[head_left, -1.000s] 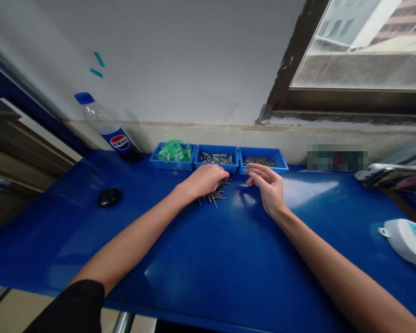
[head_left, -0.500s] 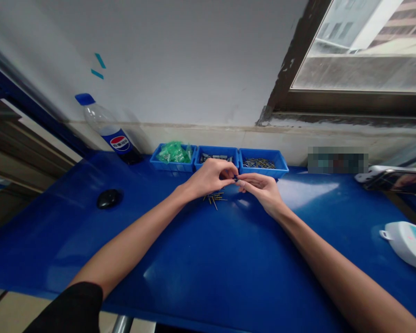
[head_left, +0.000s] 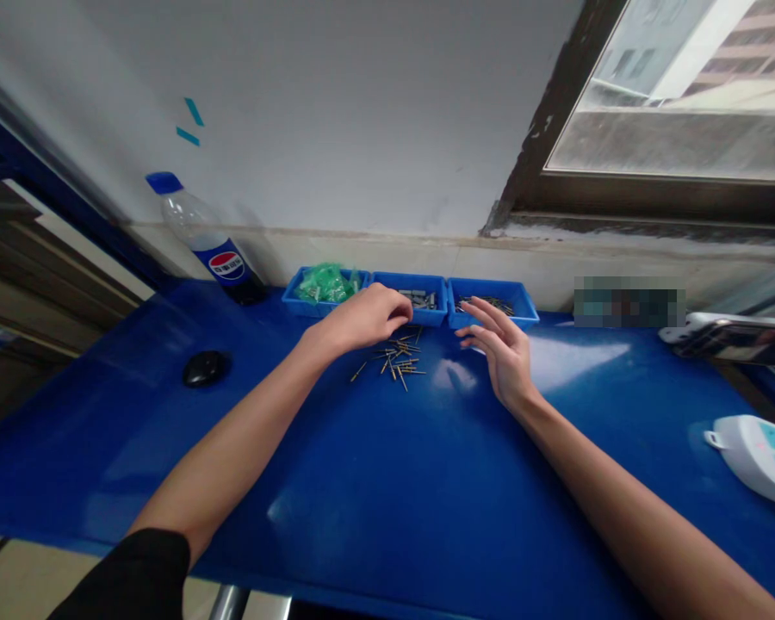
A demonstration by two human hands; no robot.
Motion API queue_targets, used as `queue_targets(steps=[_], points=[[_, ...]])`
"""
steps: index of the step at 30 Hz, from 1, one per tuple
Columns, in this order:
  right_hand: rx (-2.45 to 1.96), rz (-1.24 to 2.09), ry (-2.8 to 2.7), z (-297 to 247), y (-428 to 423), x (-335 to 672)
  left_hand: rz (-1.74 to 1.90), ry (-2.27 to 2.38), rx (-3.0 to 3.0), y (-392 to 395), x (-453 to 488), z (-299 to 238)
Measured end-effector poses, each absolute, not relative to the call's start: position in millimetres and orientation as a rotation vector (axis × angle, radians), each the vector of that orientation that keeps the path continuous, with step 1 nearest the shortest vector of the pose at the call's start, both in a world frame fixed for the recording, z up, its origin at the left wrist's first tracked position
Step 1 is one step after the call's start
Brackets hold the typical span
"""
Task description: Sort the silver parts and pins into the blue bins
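Hiding part of the middle bin, the left hand curls near loose metal pins on the tabletop; whether it pinches anything, I cannot tell. The right hand, fingers spread and released, partly masks the right bin. Half a second ago the hands met; now they're apart.

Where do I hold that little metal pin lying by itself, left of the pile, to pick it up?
Probably pinch the pin across its middle, coming straight down from above and squeezing its long sides. It looks thin and straight, lies flat on the blue table, and sits apart from the pile, so both long sides seem easy to reach.
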State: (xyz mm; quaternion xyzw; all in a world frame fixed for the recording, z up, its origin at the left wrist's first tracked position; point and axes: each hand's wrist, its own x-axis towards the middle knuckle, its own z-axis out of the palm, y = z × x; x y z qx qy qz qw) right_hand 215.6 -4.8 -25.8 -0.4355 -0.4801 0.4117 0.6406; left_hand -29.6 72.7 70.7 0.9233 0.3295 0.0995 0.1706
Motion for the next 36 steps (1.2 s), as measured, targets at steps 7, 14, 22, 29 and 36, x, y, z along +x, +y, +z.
queue_targets(steps=[7, 14, 22, 29, 36], points=[[-0.996, 0.884, -1.221, -24, -7, 212, -0.302, 1.119, 2.534, 70, -45, 81], [-0.984, 0.912, -1.235, -20, -9, 209, -0.595, 1.222, 2.407, 58, -35, 74], [-0.980, 0.954, -1.239, -20, -10, 209, -0.151, 1.044, 2.526, 61, -34, 78], [-1.011, 1.115, -1.282, -17, -13, 198, 0.530, 0.784, 2.219, 61, -17, 75], [-0.905, 1.302, -1.209, -17, -17, 194, 0.690, 0.819, 2.108, 58, -12, 72]])
